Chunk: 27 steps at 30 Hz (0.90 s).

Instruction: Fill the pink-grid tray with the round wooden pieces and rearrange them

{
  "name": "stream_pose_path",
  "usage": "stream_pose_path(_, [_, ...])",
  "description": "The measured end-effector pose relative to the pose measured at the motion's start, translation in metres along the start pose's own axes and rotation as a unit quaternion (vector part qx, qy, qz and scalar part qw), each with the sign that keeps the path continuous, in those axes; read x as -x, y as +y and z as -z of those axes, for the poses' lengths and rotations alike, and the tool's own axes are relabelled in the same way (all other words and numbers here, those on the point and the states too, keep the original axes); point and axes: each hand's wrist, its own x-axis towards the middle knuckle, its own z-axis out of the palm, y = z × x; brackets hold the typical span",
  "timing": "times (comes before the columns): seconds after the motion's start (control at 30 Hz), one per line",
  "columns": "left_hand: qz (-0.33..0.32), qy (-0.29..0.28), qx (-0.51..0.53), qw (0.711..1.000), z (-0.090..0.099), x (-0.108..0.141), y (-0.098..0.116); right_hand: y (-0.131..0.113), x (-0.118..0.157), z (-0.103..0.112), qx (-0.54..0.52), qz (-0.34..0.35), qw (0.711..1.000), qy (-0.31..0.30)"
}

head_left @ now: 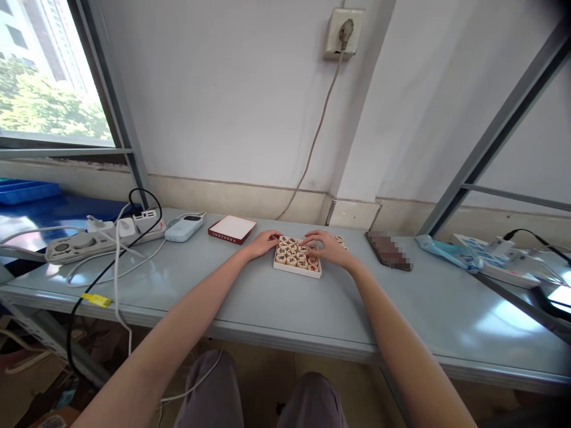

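A shallow white box (297, 270) on the table holds several round wooden xiangqi pieces (291, 260), in rows, with black or red characters. My left hand (262, 245) is closed at the box's left rim, fingers curled against its far left corner. Over the box's right side, my right hand (330, 248) has its thumb and fingertips around a xiangqi piece in the rows; the fingers partly cover it and its neighbours. Just beyond the right hand, a few more pieces (340, 241) lie on the table, partly hidden by that hand.
A red-edged box lid (232, 229) and a pale blue power bank (184, 228) lie to the left, near a power strip (107, 238) with tangled cables. At the right are a phone (389, 251), a blue plastic packet (448, 252) and another power strip (499, 261). The wall stands behind.
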Motion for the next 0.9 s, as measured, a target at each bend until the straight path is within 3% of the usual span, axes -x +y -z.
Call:
stream_pose_path(0.13, [0.005,0.0,-0.002,1.0,0.0,0.0,0.001,0.0,-0.001,-0.001,0.005,-0.002,1.0,-0.001])
stream_pose_path(0.27, [0.01,-0.001,-0.005,1.0,0.001,0.001,0.003,0.006,-0.001,0.004,0.032,-0.053,0.997,0.052])
stream_pose_path(0.43, [0.012,-0.004,-0.007,1.0,0.002,0.004,0.007,0.03,0.007,0.011,0.159,-0.177,0.962,0.134])
stream_pose_path(0.57, [0.013,-0.003,0.0,1.0,0.002,0.005,0.01,0.033,0.01,0.011,0.217,-0.17,0.949,0.156])
stream_pose_path(0.67, [0.009,-0.003,0.002,1.0,0.002,0.004,0.01,0.015,0.008,0.015,0.106,-0.093,0.984,0.107])
stream_pose_path(0.73, [0.004,-0.001,-0.002,1.0,0.002,0.004,0.009,-0.001,0.007,0.018,-0.002,-0.017,1.0,0.017])
stream_pose_path(0.83, [-0.002,0.001,-0.013,1.0,0.002,0.003,0.007,-0.021,0.007,0.018,-0.104,0.039,0.988,-0.11])
stream_pose_path(0.9, [0.001,0.0,-0.014,1.0,0.002,0.003,0.007,-0.028,0.007,0.016,-0.116,0.039,0.985,-0.123])
